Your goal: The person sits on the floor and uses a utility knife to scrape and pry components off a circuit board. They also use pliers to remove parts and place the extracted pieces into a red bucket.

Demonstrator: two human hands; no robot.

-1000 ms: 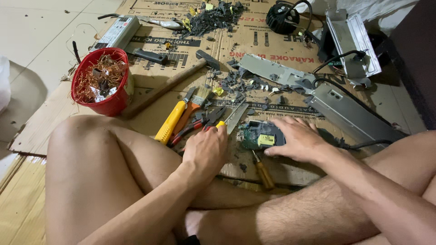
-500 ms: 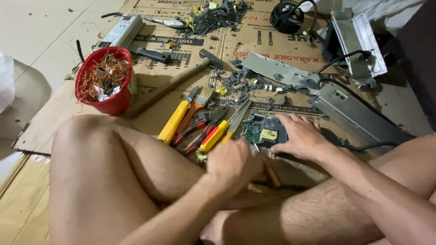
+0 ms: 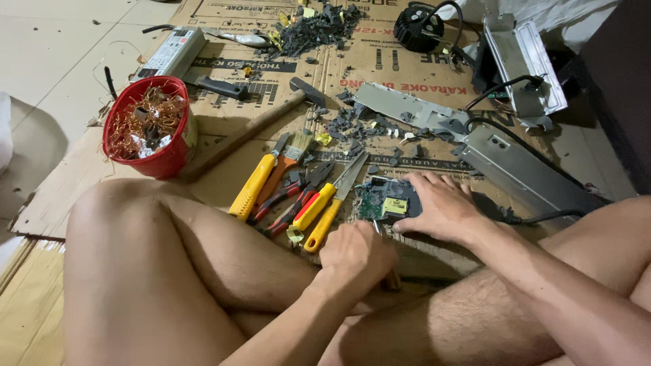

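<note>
Two bare hands work over flattened brown cardboard point(image 3: 224, 146). Right hand point(image 3: 441, 207) presses a flat green circuit board point(image 3: 386, 201), fingers spread on its right edge. Left hand point(image 3: 356, 254) is clenched on a wooden-handled tool point(image 3: 390, 276) just below the board.

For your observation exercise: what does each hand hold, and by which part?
The left hand is closed around a screwdriver's wooden handle, its shaft reaching toward the circuit board. The right hand grips nothing; it presses flat on that board's right side.
</note>
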